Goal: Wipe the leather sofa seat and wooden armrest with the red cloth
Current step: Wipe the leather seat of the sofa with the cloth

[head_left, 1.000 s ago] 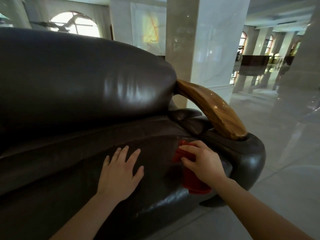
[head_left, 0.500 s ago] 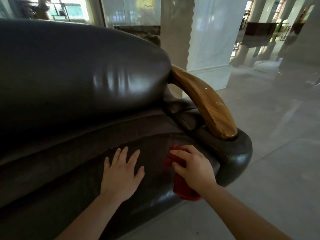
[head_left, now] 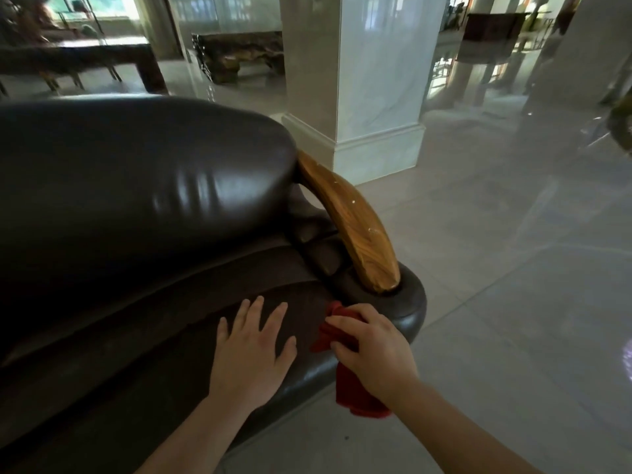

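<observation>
Right hand (head_left: 372, 350) grips the bunched red cloth (head_left: 345, 384) on the dark leather sofa seat (head_left: 171, 336), hardly moved. Left hand (head_left: 251, 354) stays flat, fingers spread. I think the curved brown wooden armrest (head_left: 355, 227) still waits.

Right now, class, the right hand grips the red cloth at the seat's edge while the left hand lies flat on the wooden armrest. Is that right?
No. In the head view the left hand lies flat on the seat, not the armrest; the right hand does grip the cloth at the seat's edge.
</observation>
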